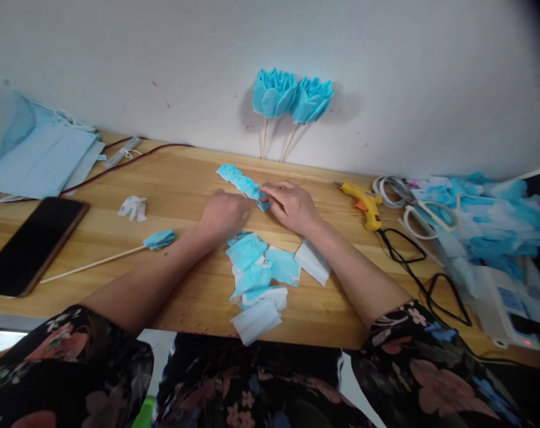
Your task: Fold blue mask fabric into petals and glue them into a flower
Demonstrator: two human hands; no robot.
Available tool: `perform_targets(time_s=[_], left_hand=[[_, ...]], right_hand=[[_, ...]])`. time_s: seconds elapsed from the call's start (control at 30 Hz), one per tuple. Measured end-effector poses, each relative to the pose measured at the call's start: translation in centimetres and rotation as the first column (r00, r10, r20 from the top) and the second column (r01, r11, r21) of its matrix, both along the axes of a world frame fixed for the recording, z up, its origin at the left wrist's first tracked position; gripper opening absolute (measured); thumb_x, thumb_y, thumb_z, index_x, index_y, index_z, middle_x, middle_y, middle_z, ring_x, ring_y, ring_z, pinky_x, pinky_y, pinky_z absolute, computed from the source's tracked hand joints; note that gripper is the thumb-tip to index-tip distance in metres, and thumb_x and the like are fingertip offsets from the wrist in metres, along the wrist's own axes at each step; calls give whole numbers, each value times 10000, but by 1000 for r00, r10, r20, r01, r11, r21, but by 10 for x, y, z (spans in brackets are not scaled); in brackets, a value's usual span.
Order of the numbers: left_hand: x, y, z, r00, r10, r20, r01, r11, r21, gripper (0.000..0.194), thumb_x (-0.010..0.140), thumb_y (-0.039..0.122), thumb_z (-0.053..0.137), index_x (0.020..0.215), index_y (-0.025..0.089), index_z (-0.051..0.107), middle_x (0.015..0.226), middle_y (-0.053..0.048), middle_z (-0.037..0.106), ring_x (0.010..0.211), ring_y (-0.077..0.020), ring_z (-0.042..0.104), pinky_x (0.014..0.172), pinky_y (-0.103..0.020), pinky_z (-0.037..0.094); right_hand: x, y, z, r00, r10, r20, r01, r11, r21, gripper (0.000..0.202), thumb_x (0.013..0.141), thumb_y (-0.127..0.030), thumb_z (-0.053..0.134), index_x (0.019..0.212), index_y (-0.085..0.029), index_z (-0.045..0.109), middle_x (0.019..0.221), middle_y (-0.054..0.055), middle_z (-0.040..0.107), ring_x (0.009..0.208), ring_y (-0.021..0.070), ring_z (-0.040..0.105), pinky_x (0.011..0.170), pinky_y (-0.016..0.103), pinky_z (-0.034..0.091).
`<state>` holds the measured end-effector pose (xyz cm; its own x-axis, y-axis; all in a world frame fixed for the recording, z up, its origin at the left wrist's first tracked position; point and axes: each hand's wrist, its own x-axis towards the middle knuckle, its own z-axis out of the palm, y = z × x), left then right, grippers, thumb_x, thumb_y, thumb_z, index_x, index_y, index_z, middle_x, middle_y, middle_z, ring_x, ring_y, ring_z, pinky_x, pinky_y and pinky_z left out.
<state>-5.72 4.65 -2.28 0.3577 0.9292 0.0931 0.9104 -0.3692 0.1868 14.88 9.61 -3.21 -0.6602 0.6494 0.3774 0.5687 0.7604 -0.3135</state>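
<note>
A slanting row of pleated blue fabric petals [238, 179] lies on the table in front of me. My right hand [292, 205] is at the row's near right end, its fingers bent and pressed together on the last petal. My left hand [225, 213] is curled closed beside that same end; its fingertips are turned away, so what they hold is hidden. Just below my hands is a loose pile of cut blue and white fabric pieces [256, 276]. A wooden stick with a small rolled blue bud [159, 239] rests left of my left forearm.
Two finished blue flowers [274, 94] lean on the wall. A yellow glue gun [363, 202], white scissors [430, 219] and a scrap heap [497, 208] lie right, near a white device [502, 303]. Left are a phone [31, 245], face masks [42, 151] and a crumpled scrap [134, 208].
</note>
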Motion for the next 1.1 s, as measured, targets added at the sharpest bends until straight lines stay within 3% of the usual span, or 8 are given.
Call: perform_targets(time_s=[0.17,0.4,0.57,0.73,1.1], left_hand=[[4,-2,5,999,28,-45,-30,999,-41,413,935,168,410,1103,182,787,1033,-132,796,921,-274,731,877,-428,490],[0,-3,2,1000,27,-5,-27,1000,-8,446,940,171,406,1177,248,775,1043,-107,803,943,-279,743,887,-433,490],[-4,-3,0,998,14,61,-15,1000,6,436,941,186,429,1197,248,776,1071,-92,809,982,-262,749,902,-396,511],[-5,-4,-3,985,90,148,-95,995,32,442,959,208,434,1254,257,760,1146,-90,798,969,-246,761,887,-363,534],[3,-2,5,998,45,-39,-47,998,-47,500,967,186,390,1354,272,695,1140,-115,792,975,-290,749,891,-444,507]], right_hand=[[-5,-5,-5,999,-23,31,22,999,45,378,932,-142,504,1232,-205,726,1092,83,807,1124,288,689,933,450,546],[5,1,-9,956,-81,-283,101,993,57,397,967,-157,450,1262,-245,700,1046,42,812,1065,242,702,982,433,548],[6,3,-12,964,-92,-248,106,994,42,422,939,-133,468,1269,-254,702,1035,39,811,1056,246,703,978,443,551],[5,4,-13,983,-85,-161,86,996,-4,411,943,-138,490,1277,-246,705,1060,44,807,1064,248,698,948,421,562],[1,9,-15,978,-120,-168,109,991,-73,400,936,-126,474,1232,-220,727,1020,62,805,1032,261,696,941,439,550]])
